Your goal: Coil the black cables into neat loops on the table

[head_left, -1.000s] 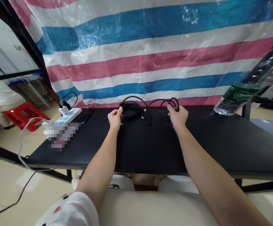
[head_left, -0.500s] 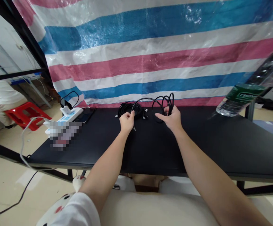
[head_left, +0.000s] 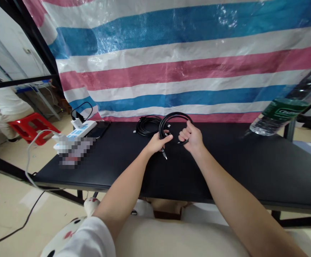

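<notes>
Black cable point(head_left: 176, 114) forms a coil held between both hands point(head_left: 194, 137).

The black cable point(head_left: 176, 114) was looped into a ring, held above the tabletop point(head_left: 230, 167) by left hand point(head_left: 157, 143) and right hand point(head_left: 193, 138), its metal-tipped plug point(head_left: 164, 153) pointed downward below the left.

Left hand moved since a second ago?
Yes: the left hand has shifted right, farther from the power strip.
</notes>
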`<state>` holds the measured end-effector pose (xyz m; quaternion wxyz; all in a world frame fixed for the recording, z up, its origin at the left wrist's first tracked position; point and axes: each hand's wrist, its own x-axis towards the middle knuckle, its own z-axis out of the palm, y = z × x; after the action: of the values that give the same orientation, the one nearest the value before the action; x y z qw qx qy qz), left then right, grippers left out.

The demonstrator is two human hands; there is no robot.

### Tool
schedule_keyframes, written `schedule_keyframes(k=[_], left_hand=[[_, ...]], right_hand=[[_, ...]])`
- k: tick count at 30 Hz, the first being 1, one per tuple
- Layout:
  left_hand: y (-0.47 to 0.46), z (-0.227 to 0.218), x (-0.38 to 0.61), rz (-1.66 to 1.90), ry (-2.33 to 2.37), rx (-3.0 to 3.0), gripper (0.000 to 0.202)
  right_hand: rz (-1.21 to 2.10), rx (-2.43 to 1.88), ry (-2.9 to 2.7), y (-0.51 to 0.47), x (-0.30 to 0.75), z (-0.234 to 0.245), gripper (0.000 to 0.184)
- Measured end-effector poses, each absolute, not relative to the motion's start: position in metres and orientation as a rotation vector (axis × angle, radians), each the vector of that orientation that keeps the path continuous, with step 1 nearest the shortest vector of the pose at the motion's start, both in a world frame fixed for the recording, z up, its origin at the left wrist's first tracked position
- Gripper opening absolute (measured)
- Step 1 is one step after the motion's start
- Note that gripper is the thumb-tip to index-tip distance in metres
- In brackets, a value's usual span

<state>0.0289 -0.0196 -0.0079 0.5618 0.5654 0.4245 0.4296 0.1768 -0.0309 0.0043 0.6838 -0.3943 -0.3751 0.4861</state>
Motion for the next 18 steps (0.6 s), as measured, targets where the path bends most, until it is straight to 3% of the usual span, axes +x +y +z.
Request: schedule_keyframes(k=[2,5,11,18], left_hand=[[-0.018,-0.008,0.028,1.049,1.047,1.318,0.027],[-0.013,-0.006,0.024,1.244,1.188,1.263,0.042],[-0.007,-0.004,0.020,1.482,1.300,1.123,0.044],[0.001,-0.005,0.009,1.550,1.401,0.938,0.039]], right_hand=[[1.064,-0.948,-0.854,-0.031,0.166,0.001,0.059],[0.836,-1.195,-0.955,-0.031,0.159,-0.003,0.047],[0.347,-1.729,-1.374,-0.034,0.157,0.002,0.026],[0.263,-2.098,-1.644,-0.017,0.138,0.029,0.034]])
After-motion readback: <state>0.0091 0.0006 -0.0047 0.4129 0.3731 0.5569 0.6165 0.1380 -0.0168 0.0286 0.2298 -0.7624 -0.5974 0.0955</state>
